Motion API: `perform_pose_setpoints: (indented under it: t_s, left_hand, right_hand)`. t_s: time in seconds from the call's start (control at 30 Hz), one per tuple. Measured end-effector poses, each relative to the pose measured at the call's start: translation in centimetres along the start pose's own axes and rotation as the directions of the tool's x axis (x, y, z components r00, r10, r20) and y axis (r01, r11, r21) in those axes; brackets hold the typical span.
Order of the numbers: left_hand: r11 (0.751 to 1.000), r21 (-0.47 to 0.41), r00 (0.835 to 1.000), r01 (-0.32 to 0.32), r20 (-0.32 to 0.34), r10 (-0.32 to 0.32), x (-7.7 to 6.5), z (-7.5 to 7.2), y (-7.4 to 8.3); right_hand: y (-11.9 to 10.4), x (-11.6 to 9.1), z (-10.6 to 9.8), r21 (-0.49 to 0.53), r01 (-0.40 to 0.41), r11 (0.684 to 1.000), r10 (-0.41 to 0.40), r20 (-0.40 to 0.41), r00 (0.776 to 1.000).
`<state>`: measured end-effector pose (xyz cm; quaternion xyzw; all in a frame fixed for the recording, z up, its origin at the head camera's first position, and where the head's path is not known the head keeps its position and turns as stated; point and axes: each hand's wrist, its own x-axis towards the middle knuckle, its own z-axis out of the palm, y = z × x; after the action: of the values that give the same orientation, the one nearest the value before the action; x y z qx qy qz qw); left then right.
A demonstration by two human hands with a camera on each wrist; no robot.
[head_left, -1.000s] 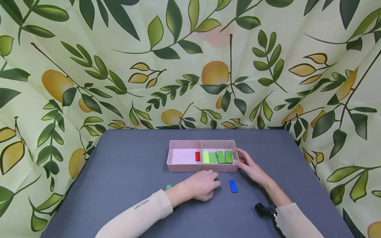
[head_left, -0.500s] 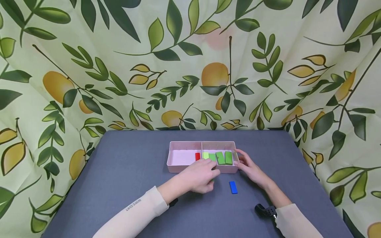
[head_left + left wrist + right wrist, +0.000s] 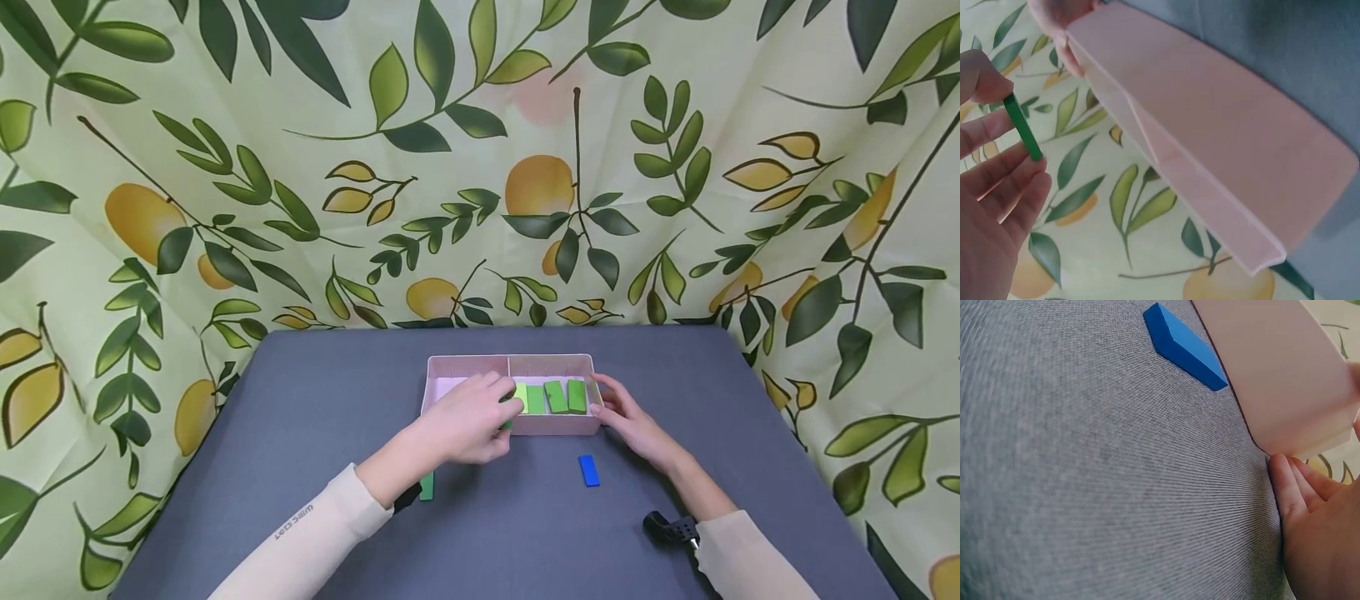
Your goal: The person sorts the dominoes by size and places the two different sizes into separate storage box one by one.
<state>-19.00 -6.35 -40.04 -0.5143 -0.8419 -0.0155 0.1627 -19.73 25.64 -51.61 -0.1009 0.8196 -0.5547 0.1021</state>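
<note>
In the head view my left hand [image 3: 468,418] is over the front of the pink two-part box [image 3: 555,426], on its left half. Thumb and fingers pinch a thin green block [image 3: 1022,127] on edge, plain in the left wrist view. My right hand [image 3: 637,423] holds the box's right end, thumb at the front corner and fingers farther back along the end. Several green blocks [image 3: 555,397], one paler than the others, lie in the right compartment. The left compartment's floor is mostly hidden behind my left hand.
A blue block [image 3: 588,471] lies on the grey cloth in front of the box. Another green block [image 3: 427,487] lies by my left wrist, partly covered by it. Patterned leaf-and-fruit fabric [image 3: 420,208] hangs behind the table.
My left hand has risen from the cloth in front of the box and moved left, over the left compartment, with the green block. It now hides the red block. My right hand stays put.
</note>
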Motion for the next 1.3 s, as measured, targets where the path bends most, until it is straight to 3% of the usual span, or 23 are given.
perform_pose_setpoints:
  t_s: [0.27,0.47,1.0,1.3]
  left_hand:
    - [1.000,0.019,0.999,0.021,-0.029,-0.020,-0.2,-1.4,-1.0]
    - [0.999,-0.007,0.999,0.043,-0.021,-0.043,-0.2,-1.5,-1.9]
    - [0.977,-0.097,0.980,0.188,0.082,-0.180,0.7,0.2,-4.5]
    - [0.971,-0.075,0.966,0.227,0.146,-0.215,0.9,2.4,-5.2]
  right_hand:
    - [0.0,0.3,-0.1,-0.003,0.005,1.000,-0.005,0.011,1.000]
    - [-0.1,0.3,-0.1,0.001,0.004,1.000,-0.004,0.010,1.000]
    - [-0.1,0.1,-0.3,0.002,0.005,1.000,-0.005,0.002,1.000]
    - [0.3,0.2,-0.2,-0.018,-0.010,1.000,0.010,0.003,1.000]
